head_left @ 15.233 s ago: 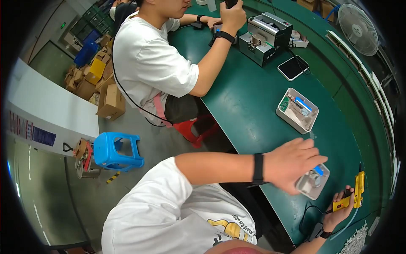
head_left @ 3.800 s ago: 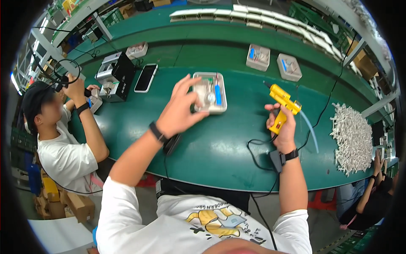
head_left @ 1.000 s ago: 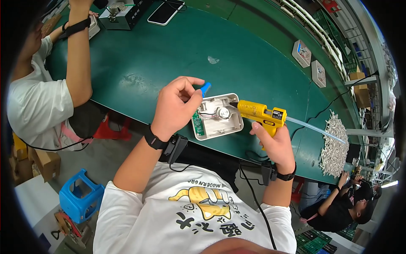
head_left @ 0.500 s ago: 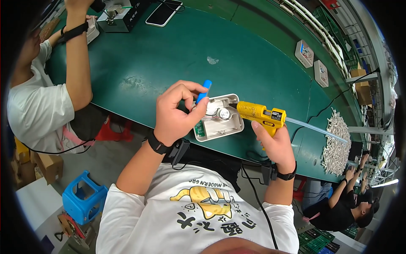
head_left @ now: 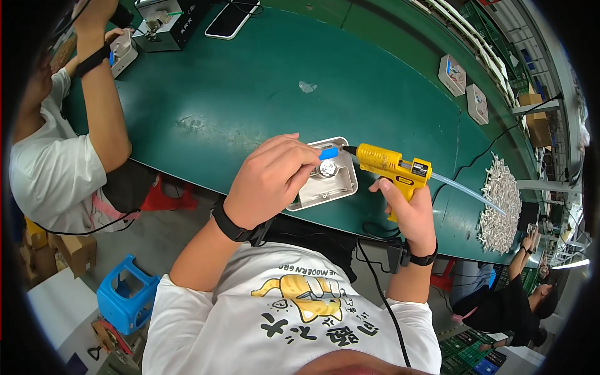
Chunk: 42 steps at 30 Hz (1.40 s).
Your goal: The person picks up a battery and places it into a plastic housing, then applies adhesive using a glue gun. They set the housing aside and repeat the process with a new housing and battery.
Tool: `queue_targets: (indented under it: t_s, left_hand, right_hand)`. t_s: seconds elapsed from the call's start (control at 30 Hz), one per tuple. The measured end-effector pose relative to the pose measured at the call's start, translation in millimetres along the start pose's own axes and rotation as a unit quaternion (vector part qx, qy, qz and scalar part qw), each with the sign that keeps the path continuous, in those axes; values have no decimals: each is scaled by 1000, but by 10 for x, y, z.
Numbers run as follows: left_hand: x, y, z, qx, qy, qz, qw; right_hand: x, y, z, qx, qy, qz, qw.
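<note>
Between the fingers of my left hand (head_left: pixel 269 178) is a blue cylindrical battery (head_left: pixel 328 154). It lies over the far side of a white plastic housing (head_left: pixel 325 197). A round silvery part (head_left: pixel 327 168) sits inside that housing; my left hand hides its left portion. My right hand (head_left: pixel 409 212) is closed round the handle of a yellow hot glue gun (head_left: pixel 389 164). Its dark nozzle points left, at the far right corner of the housing and close to the battery's end. A translucent glue stick (head_left: pixel 459 187) sticks out behind the gun.
A pile of small whitish pieces (head_left: pixel 500 206) lies at the table's right. Two more white housings (head_left: pixel 452 75) stand at the far right edge. A phone (head_left: pixel 232 20) and a dark metal box (head_left: pixel 167 28) are at the back left. A co-worker (head_left: pixel 69 137) works at the left.
My left hand has lowered the blue battery over the housing and turned it from upright to nearly level. The glue gun has shifted slightly right.
</note>
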<state>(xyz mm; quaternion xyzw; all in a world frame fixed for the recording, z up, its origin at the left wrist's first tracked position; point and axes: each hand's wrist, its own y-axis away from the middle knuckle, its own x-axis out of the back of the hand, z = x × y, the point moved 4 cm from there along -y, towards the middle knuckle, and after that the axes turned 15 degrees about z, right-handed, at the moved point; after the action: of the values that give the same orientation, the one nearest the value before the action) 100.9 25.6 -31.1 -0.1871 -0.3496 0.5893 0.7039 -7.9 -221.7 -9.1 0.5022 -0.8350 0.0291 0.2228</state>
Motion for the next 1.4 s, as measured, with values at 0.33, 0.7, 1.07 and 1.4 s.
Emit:
queue_targets:
  t_s: [0.33, 0.7, 1.07, 1.4]
  left_hand:
    - [-3, -105, -40, 153, -42, -13, 987]
    - [-30, -146, -244, 233, -9, -128, 964]
    - [-11, -99, -274, 220, -11, -104, 970]
    - [-13, -40, -265, 214, -25, -104, 971]
  right_hand:
    - [-85, -166, -69, -7, 17, -48, 999]
    - [-170, -305, -152, 21, 24, -77, 997]
    - [-32, -84, -143, 27, 27, -34, 999]
    - [-61, -2, -174, 16, 84, -27, 996]
